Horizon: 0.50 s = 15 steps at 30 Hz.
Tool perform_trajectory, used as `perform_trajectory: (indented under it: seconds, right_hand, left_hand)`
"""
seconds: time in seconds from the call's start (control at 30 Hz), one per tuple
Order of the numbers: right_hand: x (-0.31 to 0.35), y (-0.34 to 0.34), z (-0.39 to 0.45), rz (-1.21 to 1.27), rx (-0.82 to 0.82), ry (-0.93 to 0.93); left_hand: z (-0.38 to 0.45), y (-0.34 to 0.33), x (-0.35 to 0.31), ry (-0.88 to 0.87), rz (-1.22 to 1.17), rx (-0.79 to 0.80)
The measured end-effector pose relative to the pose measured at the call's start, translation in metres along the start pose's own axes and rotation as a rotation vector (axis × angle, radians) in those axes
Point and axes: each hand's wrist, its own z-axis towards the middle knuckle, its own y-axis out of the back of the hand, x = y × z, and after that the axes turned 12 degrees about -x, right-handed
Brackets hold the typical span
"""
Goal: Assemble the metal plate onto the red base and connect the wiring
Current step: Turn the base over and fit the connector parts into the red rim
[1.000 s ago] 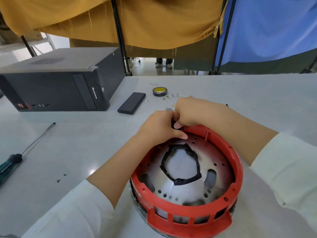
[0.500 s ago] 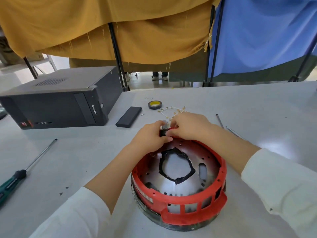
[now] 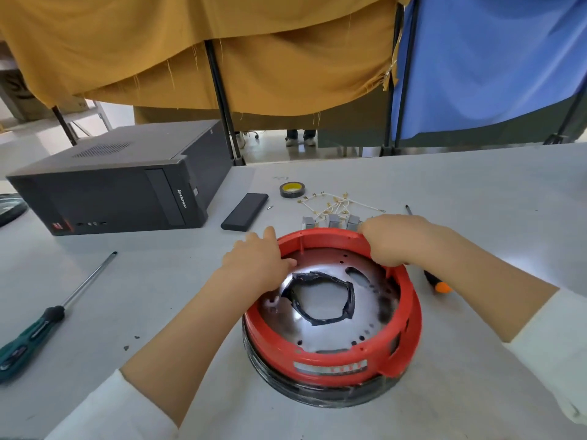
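Note:
The round red base [image 3: 336, 360] stands on the table in front of me, on a dark ring. Inside it lies the shiny metal plate [image 3: 359, 322], whose centre hole is edged with black tape. My left hand [image 3: 257, 262] grips the base's far left rim, thumb on the plate. My right hand [image 3: 390, 239] curls over the far right rim. Just behind the base lie white wires with brass terminals [image 3: 333, 203] and three small grey blocks [image 3: 332, 221].
A black computer case [image 3: 120, 185] lies at the left. A black slab [image 3: 244, 211] and a tape roll [image 3: 291, 189] sit behind the base. A green-handled screwdriver [image 3: 41, 322] lies at the left, an orange-tipped tool [image 3: 436, 282] by my right wrist.
Both hands have left the small dark part at the far rim and spread apart onto the rim. The grey blocks behind the base are now uncovered. The camera has tilted up.

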Motion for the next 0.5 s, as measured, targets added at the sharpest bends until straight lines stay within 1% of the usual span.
perform_trajectory:
  seconds: [0.07, 0.13, 0.17, 0.23, 0.3, 0.33, 0.43, 0.5]
  right_hand:
    - [0.001, -0.005, 0.006, 0.010, -0.069, 0.031]
    - [0.004, -0.011, 0.010, 0.068, -0.149, 0.093]
    - [0.006, -0.013, 0.011, 0.117, -0.179, 0.122]
    - [0.009, -0.016, 0.014, 0.225, -0.208, 0.160]
    - [0.008, -0.015, 0.014, 0.308, -0.204, 0.154]
    - [0.006, -0.014, 0.013, 0.302, -0.195, 0.146]
    - [-0.002, -0.008, 0.006, 0.151, -0.165, 0.124]
    - [-0.005, -0.006, 0.004, 0.104, -0.138, 0.087]
  left_hand:
    - [0.001, 0.006, -0.003, -0.135, -0.008, -0.053]
    - [0.006, 0.008, -0.009, -0.278, -0.081, -0.081]
    - [0.008, 0.007, -0.013, -0.320, -0.114, -0.085]
    - [0.012, 0.003, -0.016, -0.349, -0.157, -0.079]
    - [0.013, -0.005, -0.014, -0.338, -0.178, -0.056]
    - [0.012, -0.009, -0.010, -0.316, -0.177, -0.055]
    - [0.007, -0.016, 0.004, -0.199, -0.126, -0.118]
    - [0.005, -0.017, 0.010, -0.114, -0.087, -0.152]
